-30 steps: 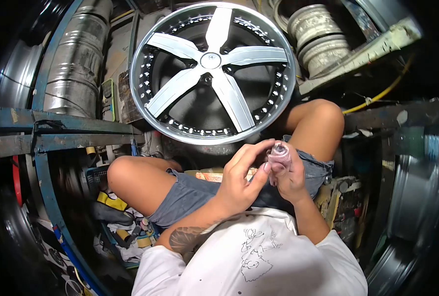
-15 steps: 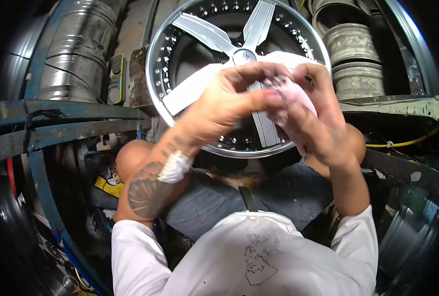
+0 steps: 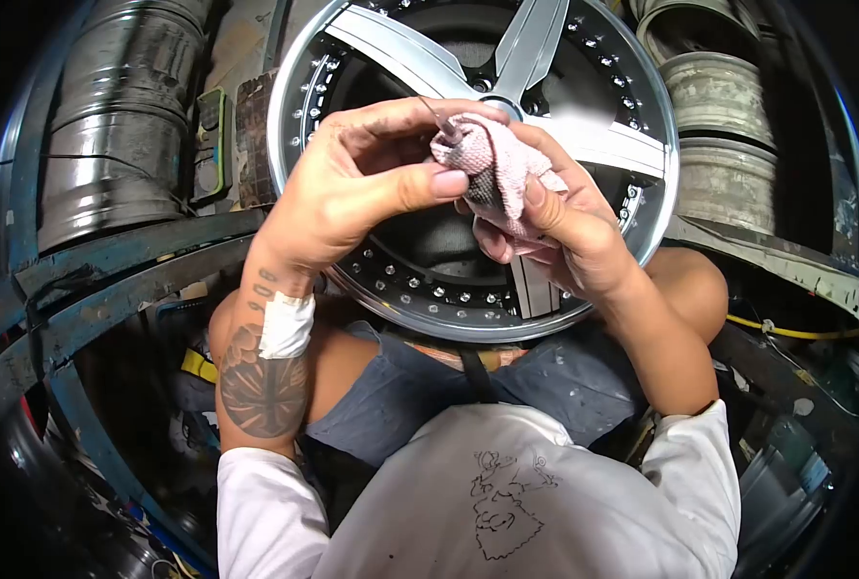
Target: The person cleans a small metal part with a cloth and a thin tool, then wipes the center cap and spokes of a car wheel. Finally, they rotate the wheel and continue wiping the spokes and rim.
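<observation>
A pink cloth with a dark grey stain is bunched up in my right hand, whose thumb presses on its near side. My left hand curls round the cloth's left end, its thumb tip against the stained part. A slim, dark, pointed piece pokes out of the cloth between the left fingers; I cannot tell what it belongs to. Below both hands lies a large wheel rim with silver spokes, a dark inner ring and a row of bolts. White tape is wrapped on my left forearm.
Metal barrels of rims stand at the left, and worn rims are stacked at the right. Blue metal frame bars run along the left side. A yellow cable crosses at the right. A green-edged phone-like case lies at upper left.
Both hands have moved left with the cloth, and the pointed piece now shows clearly. The view has shifted slightly, putting the rim lower in the frame.
</observation>
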{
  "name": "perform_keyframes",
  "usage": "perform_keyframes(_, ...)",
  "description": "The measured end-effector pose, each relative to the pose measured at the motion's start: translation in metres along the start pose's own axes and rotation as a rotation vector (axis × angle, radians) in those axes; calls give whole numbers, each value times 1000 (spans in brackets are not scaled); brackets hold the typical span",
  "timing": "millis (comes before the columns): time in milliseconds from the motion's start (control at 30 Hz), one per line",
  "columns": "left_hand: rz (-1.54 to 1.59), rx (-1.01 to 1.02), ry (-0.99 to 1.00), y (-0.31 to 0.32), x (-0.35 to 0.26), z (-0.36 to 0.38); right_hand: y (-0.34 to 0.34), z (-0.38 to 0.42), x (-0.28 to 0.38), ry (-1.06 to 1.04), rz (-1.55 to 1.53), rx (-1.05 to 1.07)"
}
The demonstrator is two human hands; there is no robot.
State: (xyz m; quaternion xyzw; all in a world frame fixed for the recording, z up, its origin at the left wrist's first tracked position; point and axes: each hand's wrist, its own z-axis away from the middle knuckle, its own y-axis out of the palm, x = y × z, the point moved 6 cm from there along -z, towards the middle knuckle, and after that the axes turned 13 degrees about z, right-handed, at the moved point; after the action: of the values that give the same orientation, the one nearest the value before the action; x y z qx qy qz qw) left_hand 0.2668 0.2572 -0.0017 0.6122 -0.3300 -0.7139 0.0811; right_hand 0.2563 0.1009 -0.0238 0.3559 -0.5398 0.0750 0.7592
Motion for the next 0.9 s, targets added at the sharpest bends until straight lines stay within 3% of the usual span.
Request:
perform_keyframes(200,123,-42,5,16,22,6,-11,8,-5,17,133,-74)
perform_keyframes(267,191,-26,34,23,31,10,-9,17,-6,23,73,-40)
perform_keyframes(333,283,-31,-77,29,35,20,-6,25,-13,34,-48,22)
perform_keyframes(467,206,5,-83,35,48,35,-1,43,-20,98,62,-10)
perform_keyframes(533,102,0,-11,33,54,39,-1,48,-22,85,74,-13)
perform_keyframes(633,282,-124,-26,36,60,46,-3,52,-17,51,210,-36)
perform_keyframes(733,209,-184,95,36,55,50,1,50,-8,-132,419,-144)
perform_keyframes(900,402,-261,109,35,67,58,9,47,-14,18,115,-98)
